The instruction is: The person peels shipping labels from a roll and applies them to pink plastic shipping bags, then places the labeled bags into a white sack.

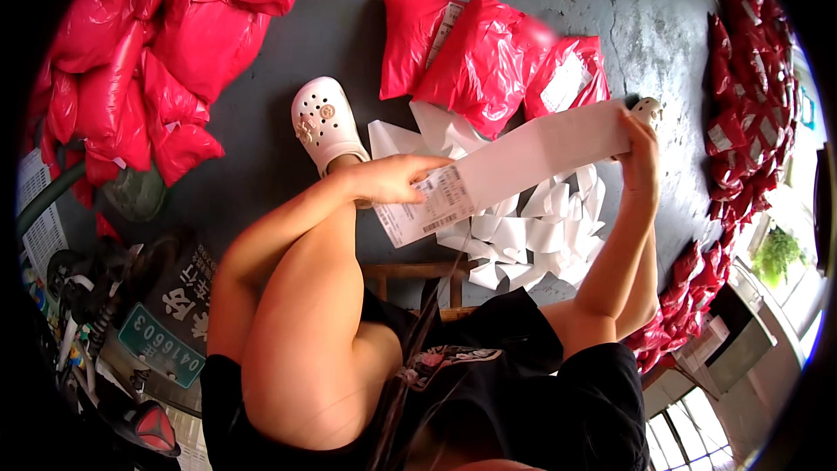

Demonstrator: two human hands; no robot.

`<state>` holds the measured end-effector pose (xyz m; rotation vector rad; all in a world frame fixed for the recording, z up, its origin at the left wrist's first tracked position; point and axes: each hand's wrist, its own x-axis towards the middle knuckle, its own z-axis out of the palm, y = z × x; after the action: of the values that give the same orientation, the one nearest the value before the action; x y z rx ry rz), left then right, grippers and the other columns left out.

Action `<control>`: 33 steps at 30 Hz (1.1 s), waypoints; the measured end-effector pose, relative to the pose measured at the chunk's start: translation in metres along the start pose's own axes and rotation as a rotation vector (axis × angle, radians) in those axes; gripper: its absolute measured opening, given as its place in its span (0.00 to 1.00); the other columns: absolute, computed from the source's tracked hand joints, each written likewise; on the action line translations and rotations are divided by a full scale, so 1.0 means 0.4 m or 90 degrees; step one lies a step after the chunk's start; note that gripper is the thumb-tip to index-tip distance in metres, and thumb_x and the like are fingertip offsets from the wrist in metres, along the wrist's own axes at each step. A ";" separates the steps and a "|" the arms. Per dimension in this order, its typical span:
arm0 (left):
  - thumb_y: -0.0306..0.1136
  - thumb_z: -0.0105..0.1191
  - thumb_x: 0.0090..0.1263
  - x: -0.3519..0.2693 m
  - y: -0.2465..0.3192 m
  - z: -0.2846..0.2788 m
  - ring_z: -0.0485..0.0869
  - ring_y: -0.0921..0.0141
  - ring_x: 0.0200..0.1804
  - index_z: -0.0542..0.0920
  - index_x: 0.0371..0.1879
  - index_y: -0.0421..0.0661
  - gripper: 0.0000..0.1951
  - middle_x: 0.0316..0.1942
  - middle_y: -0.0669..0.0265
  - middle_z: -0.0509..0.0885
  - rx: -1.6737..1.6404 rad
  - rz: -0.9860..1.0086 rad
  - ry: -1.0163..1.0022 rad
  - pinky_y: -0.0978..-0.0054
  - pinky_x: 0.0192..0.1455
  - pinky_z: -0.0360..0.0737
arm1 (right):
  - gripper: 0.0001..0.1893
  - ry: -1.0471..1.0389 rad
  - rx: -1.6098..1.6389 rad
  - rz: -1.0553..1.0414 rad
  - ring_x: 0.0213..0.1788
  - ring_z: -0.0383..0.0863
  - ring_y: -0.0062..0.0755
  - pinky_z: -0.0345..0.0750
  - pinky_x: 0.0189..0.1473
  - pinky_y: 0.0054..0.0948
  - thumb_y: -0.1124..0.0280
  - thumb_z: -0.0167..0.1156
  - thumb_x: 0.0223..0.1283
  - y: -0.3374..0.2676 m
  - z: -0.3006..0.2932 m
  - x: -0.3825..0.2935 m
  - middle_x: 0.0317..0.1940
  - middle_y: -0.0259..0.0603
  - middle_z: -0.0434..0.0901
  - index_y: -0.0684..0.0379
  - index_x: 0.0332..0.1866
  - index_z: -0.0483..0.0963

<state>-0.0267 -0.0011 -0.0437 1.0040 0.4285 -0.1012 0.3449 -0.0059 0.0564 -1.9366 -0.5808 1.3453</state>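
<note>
A long white strip of label backing paper (pixel 543 150) stretches between my two hands, above the floor. Its left end carries a printed shipping label (pixel 441 199) with barcodes and small writing. My left hand (pixel 392 178) pinches the strip at the upper edge of this label, fingers partly over it. At the far right end, my right hand (pixel 637 147) grips the blank part. Beneath lies a loose heap of curled white backing strips (pixel 516 229). Just beyond it rest several red plastic mailer bags (pixel 477 55); some bear white labels.
More stuffed red bags (pixel 176 46) pile up at the upper left. A long bank of labelled red bags (pixel 752 118) runs along the right. A parked two-wheeler (pixel 98 340) stands at lower left. My pale clog (pixel 327 121) is on the grey floor (pixel 314 19), near a wooden stool (pixel 418 271).
</note>
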 end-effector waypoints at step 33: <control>0.21 0.49 0.55 -0.068 0.005 -0.037 0.78 0.69 0.44 0.66 0.61 0.42 0.29 0.45 0.56 0.80 0.235 -0.023 -0.189 0.74 0.48 0.72 | 0.17 -0.206 0.016 -0.204 0.39 0.77 0.20 0.72 0.43 0.20 0.59 0.59 0.56 -0.090 1.112 0.283 0.35 0.35 0.80 0.62 0.43 0.77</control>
<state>-0.0554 0.0094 -0.0384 1.3205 0.1565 -0.3664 -0.0280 0.2252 -0.0835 -1.5325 -0.9806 1.4527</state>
